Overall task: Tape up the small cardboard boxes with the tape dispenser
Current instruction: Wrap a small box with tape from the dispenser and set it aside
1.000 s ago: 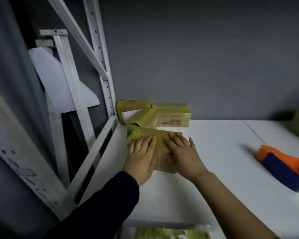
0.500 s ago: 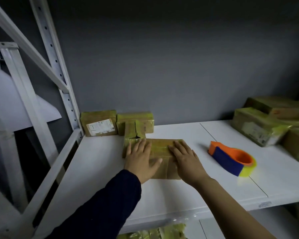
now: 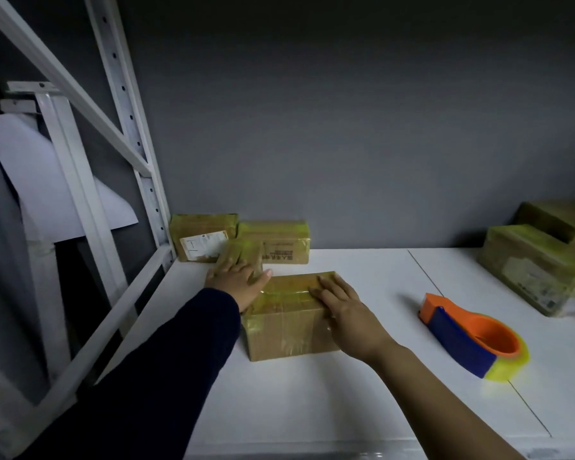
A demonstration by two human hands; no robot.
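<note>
Presently the left hand [image 3: 236, 282] and right hand [image 3: 349, 313] press boxes [image 3: 289, 330], fingers straight. The tape dispenser [image 3: 472, 336] lies at the frame's right, nearer the right hand.

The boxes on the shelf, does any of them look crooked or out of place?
Yes: the small box under the left hand sits at an angle to the labelled box behind it, though it is blurred. Nothing else stands out.

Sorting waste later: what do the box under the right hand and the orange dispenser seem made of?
Box: matte brown cardboard, banded with glossy yellowish tape that glints. Dispenser: probably moulded plastic, judging by its smooth, uniform orange and blue shell; the roll looks translucent yellow.
</note>
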